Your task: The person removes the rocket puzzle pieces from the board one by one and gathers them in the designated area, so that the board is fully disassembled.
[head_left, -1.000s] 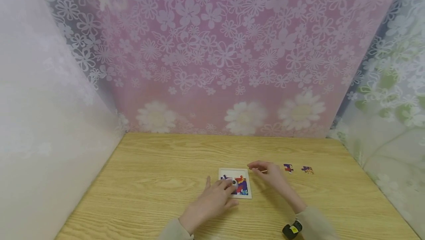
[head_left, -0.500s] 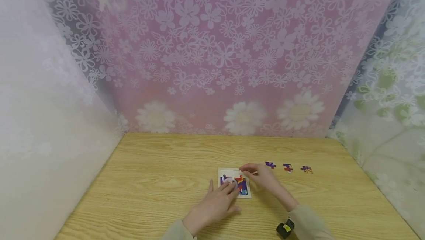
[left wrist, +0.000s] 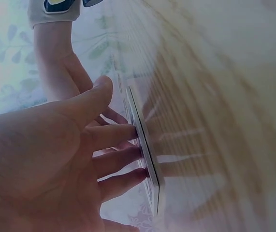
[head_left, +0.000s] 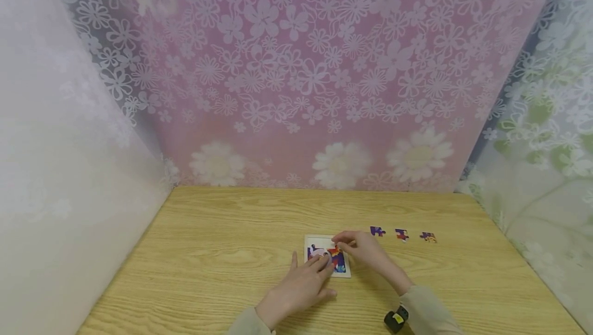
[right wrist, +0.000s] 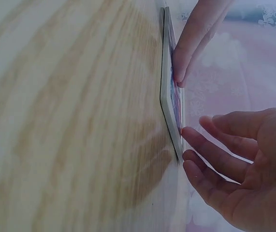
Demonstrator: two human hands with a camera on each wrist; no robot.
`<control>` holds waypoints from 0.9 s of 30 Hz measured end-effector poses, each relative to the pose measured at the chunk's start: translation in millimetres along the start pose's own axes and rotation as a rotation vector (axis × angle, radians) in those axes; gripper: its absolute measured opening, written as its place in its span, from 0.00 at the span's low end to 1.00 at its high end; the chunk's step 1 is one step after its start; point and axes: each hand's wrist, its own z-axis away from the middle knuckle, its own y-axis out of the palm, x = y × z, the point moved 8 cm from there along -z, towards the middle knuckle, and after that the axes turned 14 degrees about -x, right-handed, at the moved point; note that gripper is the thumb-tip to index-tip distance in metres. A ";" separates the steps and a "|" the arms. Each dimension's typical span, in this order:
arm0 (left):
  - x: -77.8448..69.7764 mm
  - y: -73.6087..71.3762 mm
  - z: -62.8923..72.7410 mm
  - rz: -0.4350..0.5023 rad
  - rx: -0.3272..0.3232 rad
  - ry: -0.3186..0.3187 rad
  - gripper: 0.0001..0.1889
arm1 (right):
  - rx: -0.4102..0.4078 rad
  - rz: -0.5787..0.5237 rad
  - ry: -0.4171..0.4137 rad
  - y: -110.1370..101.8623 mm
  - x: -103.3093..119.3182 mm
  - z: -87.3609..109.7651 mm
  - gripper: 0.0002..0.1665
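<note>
A small square jigsaw puzzle in a white frame (head_left: 348, 272) lies on the table, its picture purple, orange and white. My left hand (head_left: 300, 286) reaches over the lower left, with long fingers resting on the picture; in the left wrist view the fingertips (left wrist: 142, 173) meet the tray's top. My right hand (head_left: 363, 250) is at the upper right corner of the frame, fingers softly bent. From the right wrist view, one fingertip (right wrist: 185, 131) is right at the tray's edge, with no piece showing between thumb and fingers. Part of the picture is hidden under both hands.
To the right of the frame, three loose jigsaw pieces lie in a row: a purple one (head_left: 377, 231), a red and purple one (head_left: 401, 235) and a purple and orange one (head_left: 428, 237). Flowered panels (head_left: 324, 119) stand around the wooden table (head_left: 222, 222).
My right hand has moved left from beside the frame onto its upper right corner, uncovering the purple loose piece. The left hand has shifted slightly right over the picture.
</note>
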 end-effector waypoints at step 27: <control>-2.7 -4.6 -0.3 -0.016 -0.020 0.012 0.33 | -0.026 -0.205 -0.079 -10.9 1.0 1.2 0.21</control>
